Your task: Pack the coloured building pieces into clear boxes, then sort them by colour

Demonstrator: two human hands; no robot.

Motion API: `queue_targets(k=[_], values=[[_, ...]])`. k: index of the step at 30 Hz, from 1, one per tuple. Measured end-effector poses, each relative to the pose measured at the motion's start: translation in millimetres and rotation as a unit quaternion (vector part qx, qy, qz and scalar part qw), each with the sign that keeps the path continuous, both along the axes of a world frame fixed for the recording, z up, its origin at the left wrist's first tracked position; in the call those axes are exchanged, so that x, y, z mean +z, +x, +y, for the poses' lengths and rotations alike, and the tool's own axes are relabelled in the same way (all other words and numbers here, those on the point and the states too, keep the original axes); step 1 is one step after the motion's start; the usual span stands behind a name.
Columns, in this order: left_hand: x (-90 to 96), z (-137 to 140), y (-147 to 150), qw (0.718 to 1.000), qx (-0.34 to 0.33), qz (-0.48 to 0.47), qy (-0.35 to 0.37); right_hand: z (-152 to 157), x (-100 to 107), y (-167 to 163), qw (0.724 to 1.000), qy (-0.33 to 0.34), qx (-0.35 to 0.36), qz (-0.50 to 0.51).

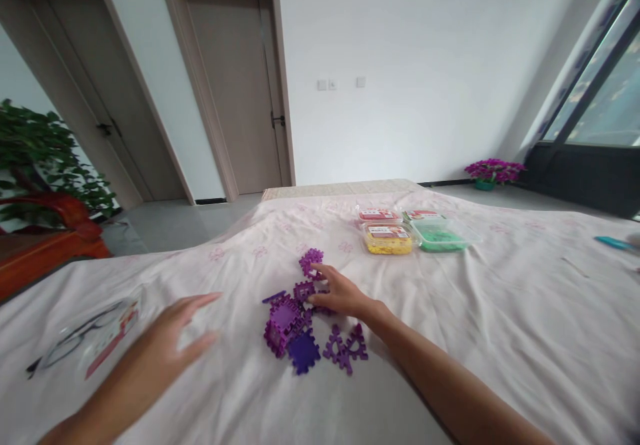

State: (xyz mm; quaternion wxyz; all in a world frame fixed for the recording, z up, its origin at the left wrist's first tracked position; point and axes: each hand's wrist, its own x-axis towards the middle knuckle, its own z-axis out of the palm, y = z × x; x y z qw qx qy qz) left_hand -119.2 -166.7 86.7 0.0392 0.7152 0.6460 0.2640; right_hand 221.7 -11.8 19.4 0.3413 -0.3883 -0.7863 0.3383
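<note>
My left hand (pixel 175 335) hovers over the cloth, thumb and fingers spread, holding nothing. Over the small pile of purple interlocking plastic pieces is my right hand (pixel 340 293), its thumb and fingertips apart. Its fingertips overlap a notched purple piece (pixel 311 258) at the back and a square purple piece (pixel 303 290); whether they touch cannot be made out. To the left lies a cluster of joined purple square pieces (pixel 285 315), with a dark blue-violet square piece (pixel 304 351) in front. Two triangular purple pieces (pixel 356 343) lie nearer me. Part of the pile is hidden by my right hand.
Farther back stand clear boxes of pieces, among them a yellow-filled box (pixel 389 239) and a green-filled box (pixel 443 237). At left lies a clear plastic bag (pixel 100 325) with a red-and-white label. A blue object (pixel 614 242) lies at the right edge of the wrinkled cloth (pixel 480 318).
</note>
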Motion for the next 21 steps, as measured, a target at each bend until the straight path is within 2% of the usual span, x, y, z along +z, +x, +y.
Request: queue_targets(k=[1, 3, 5, 7, 9, 12, 14, 16, 19, 21], values=[[-8.1, 4.4, 27.3, 0.997, -0.056, 0.019, -0.048, -2.5, -1.2, -2.6, 0.999, 0.032, 0.008, -0.025], [-25.4, 14.9, 71.7, 0.986, -0.122, 0.043, -0.109, -7.3, -1.7, -7.5, 0.997, 0.059, 0.026, -0.035], [-39.4, 28.2, 100.6, 0.980, -0.150, 0.049, -0.119, -8.8, -0.9, -9.7, 0.999, 0.029, 0.035, -0.002], [-45.9, 43.7, 116.8, 0.980, -0.175, 0.044, -0.088, -4.9, -0.2, -6.7, 0.998, -0.020, 0.034, 0.043], [-44.5, 60.2, 126.1, 0.980, -0.191, 0.025, -0.058, 4.3, 0.5, 3.2, 0.997, -0.027, 0.024, 0.072], [-35.9, 82.5, 135.7, 0.986, -0.160, -0.027, -0.042, 23.7, 3.4, 30.5, 0.994, 0.076, -0.058, 0.046], [-32.5, 95.0, 141.4, 0.991, -0.116, -0.059, -0.024, 36.7, 7.6, 54.1, 0.975, 0.164, -0.152, -0.008], [-34.1, 105.3, 146.8, 0.992, -0.093, -0.083, 0.011, 47.3, 12.3, 77.6, 0.942, 0.215, -0.247, -0.076], [-44.4, 114.8, 154.4, 0.987, -0.101, -0.098, 0.073, 58.6, 17.4, 104.9, 0.882, 0.235, -0.362, -0.190], [-53.0, 115.9, 159.0, 0.986, -0.104, -0.088, 0.097, 64.7, 18.8, 115.5, 0.856, 0.229, -0.387, -0.256]])
